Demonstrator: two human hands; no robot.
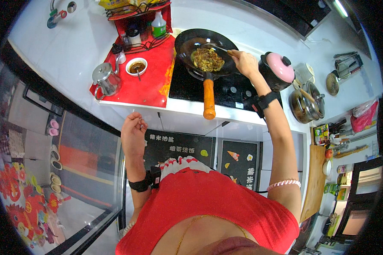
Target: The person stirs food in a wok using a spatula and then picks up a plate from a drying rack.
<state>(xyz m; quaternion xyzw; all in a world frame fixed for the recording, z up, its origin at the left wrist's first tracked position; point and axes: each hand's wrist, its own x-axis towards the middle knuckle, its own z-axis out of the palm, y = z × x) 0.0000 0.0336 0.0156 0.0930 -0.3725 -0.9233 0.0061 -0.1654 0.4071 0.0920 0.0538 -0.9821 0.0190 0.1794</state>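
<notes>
My right hand (245, 63) grips the wooden handle of a metal spatula (221, 48), whose blade end reaches into a black wok (186, 47). Browned, yellowish chopped food (207, 60) lies in a heap at the wok's bottom. The wok's orange wooden handle (208, 98) points towards me over the counter edge, with no hand on it. Before the counter front hangs my left hand (134, 127), apart from the wok, its fingers bent inward. Whether anything small is between those fingers cannot be made out.
Left of the black cooktop (185, 91), a red mat (150, 92) bears a white bowl (136, 67) of dark sauce with a spoon, and a metal pot (107, 78). A pink-lidded pot (279, 68) and a glass-lidded pot (306, 102) stand at right. A glass door (89, 153) is at left.
</notes>
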